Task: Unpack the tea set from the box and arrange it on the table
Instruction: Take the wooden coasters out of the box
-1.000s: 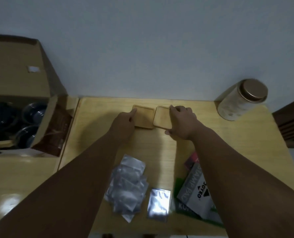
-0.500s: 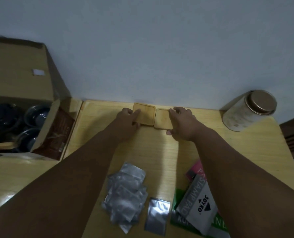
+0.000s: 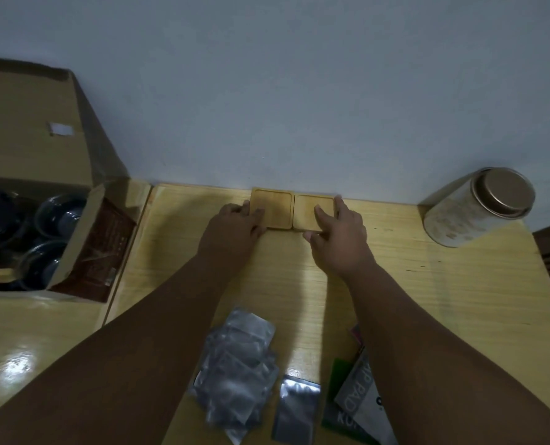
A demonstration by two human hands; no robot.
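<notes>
- The left coaster (image 3: 275,203) and the right coaster (image 3: 307,203) lie flat on the table (image 3: 427,300), side by side against the wall (image 3: 299,107). I judge this keeps the row straight.
- The left hand (image 3: 235,229) rests on the near corner of its coaster. The right hand (image 3: 341,239) lays straight fingers on the other. Neither grasps; they seem only to press and align.
- Dark cups (image 3: 60,216) are still in the box (image 3: 32,162) at the left.

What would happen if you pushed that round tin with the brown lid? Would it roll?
Probably not: the pale round metal tin with the bronze lid stands upright on the yellow wooden table, so it would likely slide. Pushed high up, it might tip over, then roll.
</notes>
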